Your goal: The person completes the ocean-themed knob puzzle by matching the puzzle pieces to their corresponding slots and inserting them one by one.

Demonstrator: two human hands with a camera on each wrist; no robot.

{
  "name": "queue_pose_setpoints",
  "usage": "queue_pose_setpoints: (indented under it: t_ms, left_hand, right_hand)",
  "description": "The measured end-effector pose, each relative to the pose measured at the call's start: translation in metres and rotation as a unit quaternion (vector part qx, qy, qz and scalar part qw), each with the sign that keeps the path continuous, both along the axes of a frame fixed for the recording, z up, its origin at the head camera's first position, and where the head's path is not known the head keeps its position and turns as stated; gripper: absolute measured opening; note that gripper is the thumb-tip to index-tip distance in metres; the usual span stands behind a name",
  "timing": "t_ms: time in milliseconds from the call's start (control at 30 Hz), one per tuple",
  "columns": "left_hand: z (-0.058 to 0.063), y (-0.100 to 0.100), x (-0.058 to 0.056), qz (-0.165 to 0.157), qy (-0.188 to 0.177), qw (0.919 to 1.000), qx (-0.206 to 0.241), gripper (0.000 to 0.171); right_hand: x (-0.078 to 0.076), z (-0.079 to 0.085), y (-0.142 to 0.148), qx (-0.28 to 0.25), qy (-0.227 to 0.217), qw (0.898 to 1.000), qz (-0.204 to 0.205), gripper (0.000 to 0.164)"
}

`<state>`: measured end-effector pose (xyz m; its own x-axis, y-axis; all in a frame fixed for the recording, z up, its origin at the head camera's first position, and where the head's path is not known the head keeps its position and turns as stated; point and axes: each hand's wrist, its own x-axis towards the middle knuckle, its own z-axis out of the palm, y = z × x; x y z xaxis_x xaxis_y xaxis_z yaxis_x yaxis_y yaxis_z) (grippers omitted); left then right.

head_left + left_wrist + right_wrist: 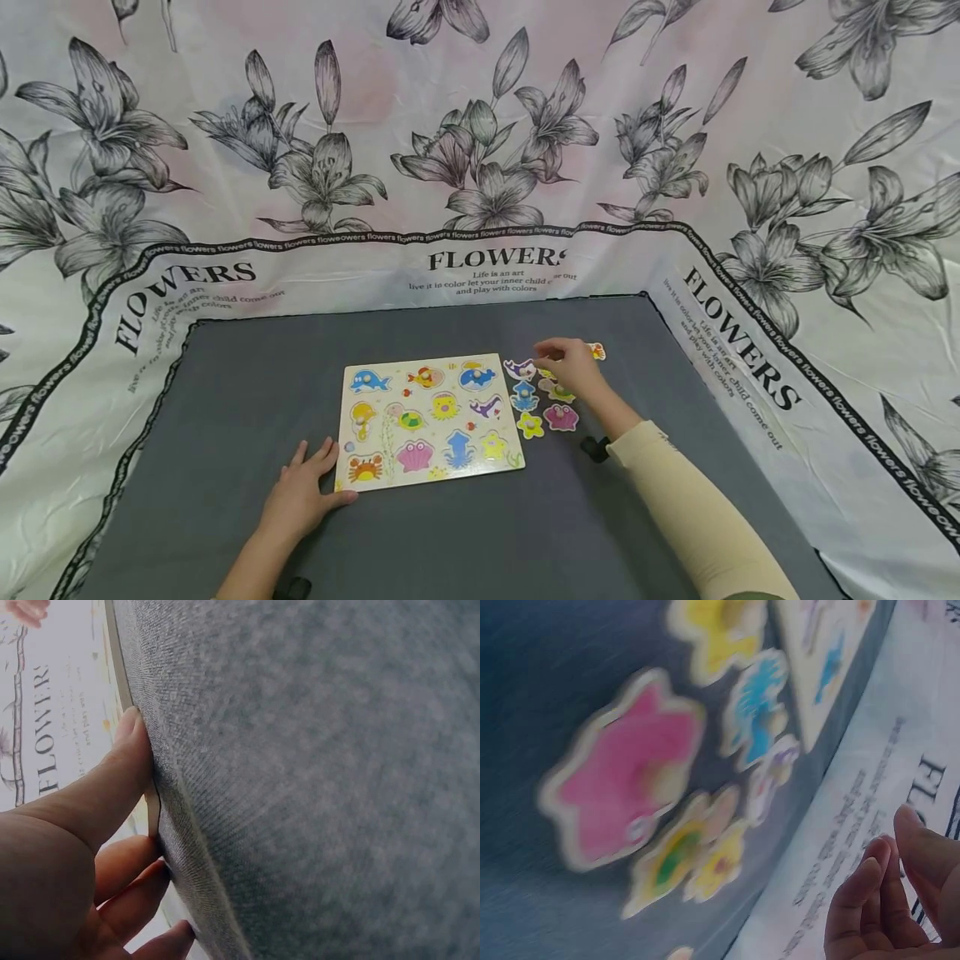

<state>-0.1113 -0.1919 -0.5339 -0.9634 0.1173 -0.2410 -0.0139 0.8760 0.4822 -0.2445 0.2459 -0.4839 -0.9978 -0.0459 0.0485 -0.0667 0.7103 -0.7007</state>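
A pale puzzle board [435,500] printed with sea animals lies on the grey table. My left hand [296,492] rests at its lower left corner, thumb along the bottom edge and fingers spread by the left edge. In the left wrist view the thumb [131,742] presses against the board's edge. My right hand [573,367] hovers over loose knobbed pieces beside the board. Its thumb and fingertips are bent close together, with nothing visible between them. Near it lie a purple whale piece [519,369], a blue squid piece [524,397], a yellow starfish piece [530,426] and a pink shell piece [561,417].
An orange fish piece [597,352] shows behind the right hand, and a green turtle piece [676,856] lies by the pink shell. A flower-printed cloth [480,142] hangs around the grey table [262,367]. Small black objects sit by both wrists.
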Motion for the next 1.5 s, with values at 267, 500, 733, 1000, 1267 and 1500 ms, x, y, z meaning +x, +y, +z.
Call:
queue_pose_setpoints:
  t_ms: [267,500,733,1000,1267,1500]
  left_hand:
    - [0.001,0.0,0.004,0.003,0.001,1.0,0.005,0.099]
    - [0.004,-0.001,0.003,0.003,0.0,1.0,0.004,0.099]
    - [0.004,0.001,0.002,0.0,-0.005,1.0,0.004,0.1]
    - [0.002,0.001,0.002,0.001,-0.003,1.0,0.003,0.101]
    - [0.001,0.001,0.001,0.0,0.0,1.0,0.0,0.102]
    - [0.001,0.003,0.0,0.002,-0.009,1.0,-0.002,0.103]
  right_hand:
    - [0.009,-0.019,0.029,0.049,-0.007,0.999,-0.013,0.026]
    - [0.011,-0.034,0.042,0.072,-0.041,0.996,-0.012,0.022]
    - [0.014,-0.042,0.047,0.096,-0.037,0.995,-0.006,0.017]
    - [0.015,-0.042,0.04,0.107,-0.021,0.994,-0.006,0.012]
    - [0.015,-0.036,0.03,0.087,-0.034,0.995,-0.025,0.013]
    - [0.016,-0.029,0.021,0.077,-0.031,0.996,-0.018,0.014]
